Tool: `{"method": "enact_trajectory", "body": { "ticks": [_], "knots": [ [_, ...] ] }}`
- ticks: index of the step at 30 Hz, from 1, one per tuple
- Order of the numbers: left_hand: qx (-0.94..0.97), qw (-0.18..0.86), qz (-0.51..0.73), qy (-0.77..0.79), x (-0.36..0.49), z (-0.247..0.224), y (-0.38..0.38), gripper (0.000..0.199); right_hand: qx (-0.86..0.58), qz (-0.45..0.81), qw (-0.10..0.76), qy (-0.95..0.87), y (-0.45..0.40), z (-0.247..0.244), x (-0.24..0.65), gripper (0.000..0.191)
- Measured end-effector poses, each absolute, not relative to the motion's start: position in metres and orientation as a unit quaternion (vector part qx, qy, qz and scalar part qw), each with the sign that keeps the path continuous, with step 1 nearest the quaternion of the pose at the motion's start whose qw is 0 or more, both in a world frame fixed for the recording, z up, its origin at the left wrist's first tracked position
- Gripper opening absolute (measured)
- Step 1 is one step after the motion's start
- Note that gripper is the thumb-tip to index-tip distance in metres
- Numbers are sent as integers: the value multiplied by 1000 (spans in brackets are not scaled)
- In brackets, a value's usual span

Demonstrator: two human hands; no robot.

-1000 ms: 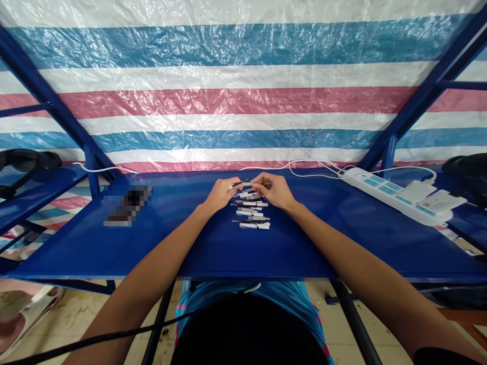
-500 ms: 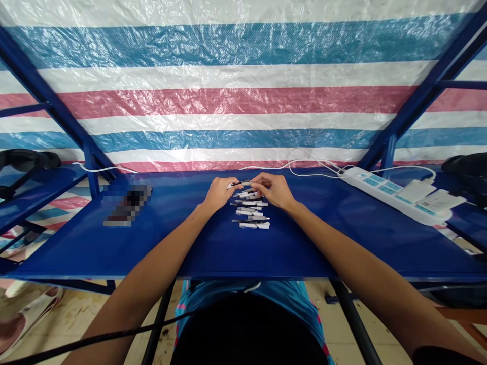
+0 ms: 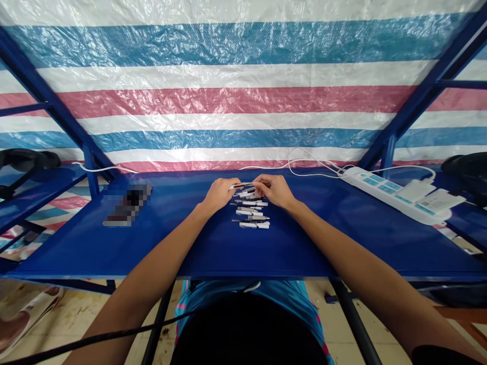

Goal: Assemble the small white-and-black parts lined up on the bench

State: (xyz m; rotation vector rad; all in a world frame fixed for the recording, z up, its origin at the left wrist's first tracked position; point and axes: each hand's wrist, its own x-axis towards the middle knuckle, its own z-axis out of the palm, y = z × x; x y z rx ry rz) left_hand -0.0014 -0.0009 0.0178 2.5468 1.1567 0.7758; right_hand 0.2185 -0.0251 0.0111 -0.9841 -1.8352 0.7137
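Pen: single, between the hands, long axis running left to right, just above the pen stack on the blue table. Left hand: narrow, pinching the white end. Right hand: narrow, fingertips at the dark end; contact cannot be told. Change: pen lies more level than earlier.
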Motion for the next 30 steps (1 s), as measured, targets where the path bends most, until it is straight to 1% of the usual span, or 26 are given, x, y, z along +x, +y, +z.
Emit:
{"method": "enact_trajectory", "body": {
  "ticks": [8,13,19,25,30],
  "knots": [
    [871,129,275,386,0,15,0,20,-390,292,457,-745,-26,11,218,47],
    [873,128,269,386,0,15,0,19,-383,288,463,-746,-26,10,218,42],
    [875,135,275,374,-1,15,-1,26,-387,280,467,-745,-25,8,219,37],
    [868,136,294,375,-1,14,1,22,-391,286,455,-747,-27,12,218,44],
    [864,133,303,379,-1,13,1,22,-394,295,444,-749,-27,12,217,49]
  ]
}}
